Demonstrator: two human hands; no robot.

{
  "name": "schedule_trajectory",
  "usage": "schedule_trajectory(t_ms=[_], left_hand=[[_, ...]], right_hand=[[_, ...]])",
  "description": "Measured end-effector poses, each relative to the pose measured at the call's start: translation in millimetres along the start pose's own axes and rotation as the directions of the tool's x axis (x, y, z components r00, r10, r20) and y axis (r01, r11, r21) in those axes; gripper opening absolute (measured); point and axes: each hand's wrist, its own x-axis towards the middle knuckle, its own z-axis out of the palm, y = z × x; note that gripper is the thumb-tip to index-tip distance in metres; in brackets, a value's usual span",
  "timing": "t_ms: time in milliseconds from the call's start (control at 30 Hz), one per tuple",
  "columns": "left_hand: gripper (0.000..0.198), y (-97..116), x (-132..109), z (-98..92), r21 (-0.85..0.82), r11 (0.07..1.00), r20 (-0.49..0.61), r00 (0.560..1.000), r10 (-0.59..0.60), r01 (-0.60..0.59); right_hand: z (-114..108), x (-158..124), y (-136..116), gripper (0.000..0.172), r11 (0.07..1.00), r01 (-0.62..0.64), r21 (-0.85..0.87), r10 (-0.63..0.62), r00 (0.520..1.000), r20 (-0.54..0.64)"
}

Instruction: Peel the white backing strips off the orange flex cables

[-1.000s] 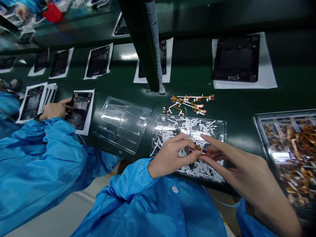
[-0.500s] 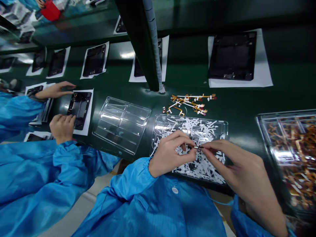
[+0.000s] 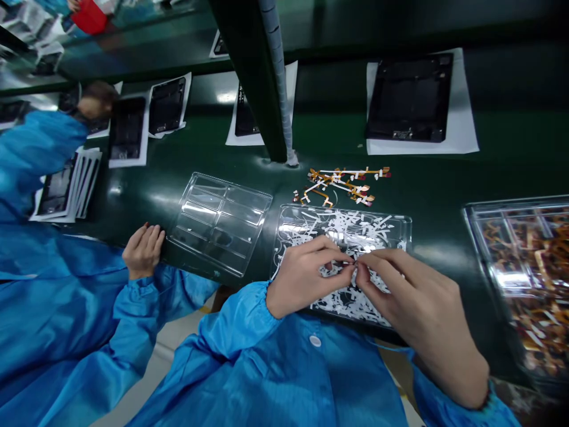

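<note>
Over green bench (image 3: 427, 184), left hand (image 3: 302, 279) and right hand (image 3: 409, 302) fingers pinch one small strip (image 3: 354, 261) between them.

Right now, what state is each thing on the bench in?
Left hand: pinching a small part, too small to identify.
Right hand: fingertips pinched against the left's.
Clear plastic tray of white paper strips: filled, under both hands.
Clear compartmented plastic tray: empty.
Loose orange flex cables: piled on the belt.

A dark green bench (image 3: 444, 178) is lit from above, with glare on its surface. A dark post (image 3: 249, 77) rises from it. Pale floor (image 3: 146, 373) is seen below.
</note>
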Motion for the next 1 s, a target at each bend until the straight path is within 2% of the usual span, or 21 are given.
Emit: schedule_trajectory(t_ms=[67, 200, 400, 600, 667, 733, 833, 900, 1000], left_hand=[[0.014, -2, 0, -1.0, -0.020, 0.999, 0.025, 0.999, -0.043, 0.043], [0.013, -5, -1, 0.0, -0.089, 0.985, 0.076, 0.987, -0.141, 0.147], [0.013, -2, -2, 9.6, -0.017, 0.978, -0.094, 0.974, -0.206, 0.206], [0.012, -3, -1, 9.9, -0.089, 0.956, 0.017, 0.960, -0.279, 0.280], [0.011, -4, -2, 12.7, -0.080, 0.961, -0.005, 0.964, -0.265, 0.264], [0.009, -4, -4, 17.6, -0.017, 0.979, -0.085, 0.975, -0.206, 0.205], [0.012, -5, -7, 24.6, 0.162, 0.986, -0.204, 0.979, -0.014, 0.048], [0.013, -6, -7, 26.1, 0.225, 0.974, -0.226, 0.972, 0.067, -0.015], [0.014, -7, -6, 24.3, 0.106, 0.993, -0.229, 0.973, -0.024, 0.049]], right_hand=[[4, 0, 1, 0.010, 0.997, 0.044, -0.070, -0.047, 0.998, -0.041], [10, 3, 0, 0.011, 0.993, 0.067, -0.098, -0.080, 0.987, -0.139], [19, 5, -10, 0.015, 0.998, 0.023, -0.066, -0.036, 0.978, -0.206], [19, 1, -5, 0.012, 0.997, -0.021, 0.076, 0.034, 0.984, -0.176], [18, 0, -5, 0.013, 0.997, -0.007, 0.078, 0.020, 0.985, -0.172], [20, -1, -5, 0.013, 0.997, -0.003, 0.076, 0.016, 0.985, -0.169], [23, -3, -4, 0.013, 0.984, -0.059, 0.169, 0.085, 0.985, -0.153], [24, -5, -2, 0.013, 0.962, -0.105, 0.250, 0.145, 0.979, -0.146], [22, -7, 1, 0.014, 0.952, -0.116, 0.283, 0.170, 0.969, -0.178]])
